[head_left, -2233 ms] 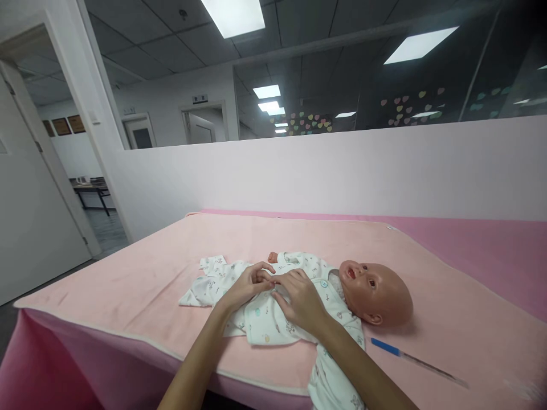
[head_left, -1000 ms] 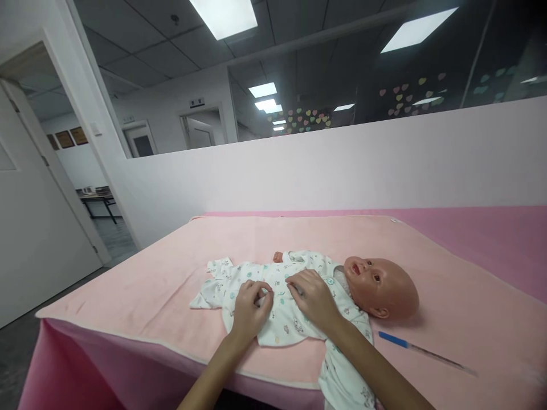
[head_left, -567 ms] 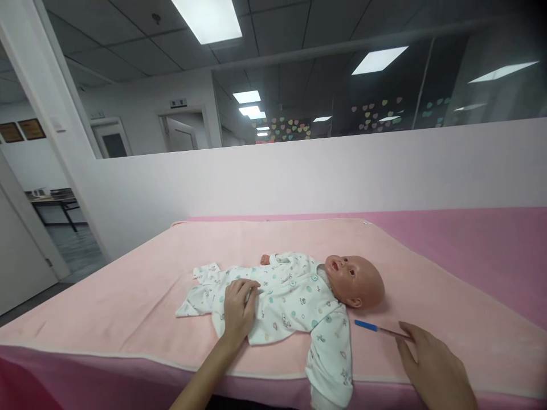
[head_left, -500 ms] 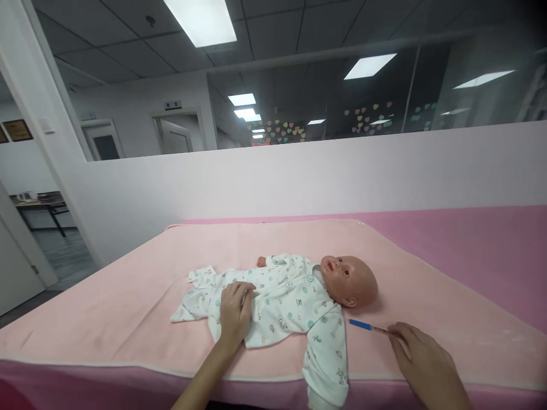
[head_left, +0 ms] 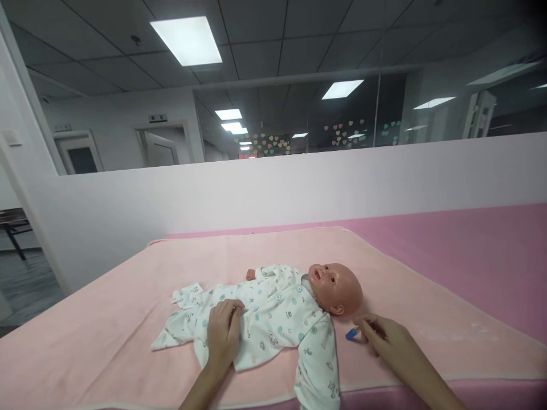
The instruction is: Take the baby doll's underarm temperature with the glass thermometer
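Note:
A baby doll (head_left: pixel 273 319) in a white printed sleepsuit lies on its back, head to the right and legs to the left. My left hand (head_left: pixel 224 330) rests on the doll's lower body, palm down with its fingers laid on the cloth. Close beside the doll's bald head (head_left: pixel 342 290), my right hand (head_left: pixel 380 333) pinches a slim stick with a blue end (head_left: pixel 351 333). Most of the stick is hidden by the fingers, and its exact kind is unclear. The near sleeve (head_left: pixel 318 364) of the sleepsuit stretches toward the front edge.
Under the doll is a peach blanket (head_left: pixel 119 319) spread over a pink padded surface (head_left: pixel 470 250). A white low wall (head_left: pixel 265 199) with glass above it stands behind. At the far left a dark table (head_left: pixel 15 228) is partly visible.
My right hand has moved left, nearer the doll's head, and the stick has turned so its blue end points more toward me. My left hand stays on the doll. The view has shifted.

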A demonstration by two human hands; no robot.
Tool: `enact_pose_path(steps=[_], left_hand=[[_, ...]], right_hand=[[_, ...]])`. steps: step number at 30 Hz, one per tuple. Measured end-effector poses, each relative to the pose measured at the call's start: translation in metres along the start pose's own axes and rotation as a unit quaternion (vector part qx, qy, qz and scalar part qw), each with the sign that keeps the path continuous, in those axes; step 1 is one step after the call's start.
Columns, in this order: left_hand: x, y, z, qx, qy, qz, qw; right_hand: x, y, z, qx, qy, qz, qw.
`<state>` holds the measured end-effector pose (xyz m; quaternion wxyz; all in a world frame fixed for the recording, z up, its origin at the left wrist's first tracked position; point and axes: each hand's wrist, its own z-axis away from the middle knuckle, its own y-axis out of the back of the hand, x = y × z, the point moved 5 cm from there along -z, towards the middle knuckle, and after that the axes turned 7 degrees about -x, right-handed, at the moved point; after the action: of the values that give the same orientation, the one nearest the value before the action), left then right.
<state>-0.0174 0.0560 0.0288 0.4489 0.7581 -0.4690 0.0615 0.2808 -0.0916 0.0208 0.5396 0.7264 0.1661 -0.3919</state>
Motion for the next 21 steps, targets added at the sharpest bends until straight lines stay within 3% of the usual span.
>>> enact_pose_path(steps=[4,7,10,13,15,16,19,21], left_hand=[[0.000,-0.001,0.000,-0.007,0.001,-0.010,1.000],[0.001,0.000,0.000,-0.006,0.000,-0.012,1.000],[0.002,0.001,0.000,0.000,-0.012,-0.010,1.000],[0.002,0.002,-0.001,0.005,-0.013,-0.007,1.000],[0.001,0.002,-0.001,0.003,-0.008,-0.006,1.000],[0.001,0.002,-0.001,0.003,-0.005,-0.005,1.000],[0.000,0.003,-0.001,0.004,0.001,0.000,1.000],[0.000,0.003,0.000,0.006,0.007,0.003,1.000]], right_hand=[[0.005,-0.018,0.002,-0.045,0.001,-0.004,0.999],[-0.006,-0.015,0.001,-0.058,0.025,0.013,0.998],[-0.048,0.009,-0.008,-0.141,0.088,-0.039,0.985],[-0.112,0.050,-0.019,-0.249,0.152,-0.161,0.943],[-0.144,0.081,-0.026,-0.177,0.147,-0.310,0.923],[-0.155,0.085,-0.025,-0.182,0.144,-0.317,0.920],[-0.168,0.076,-0.011,-0.221,0.113,-0.335,0.909],[-0.165,0.070,0.002,-0.199,0.121,-0.400,0.886]])
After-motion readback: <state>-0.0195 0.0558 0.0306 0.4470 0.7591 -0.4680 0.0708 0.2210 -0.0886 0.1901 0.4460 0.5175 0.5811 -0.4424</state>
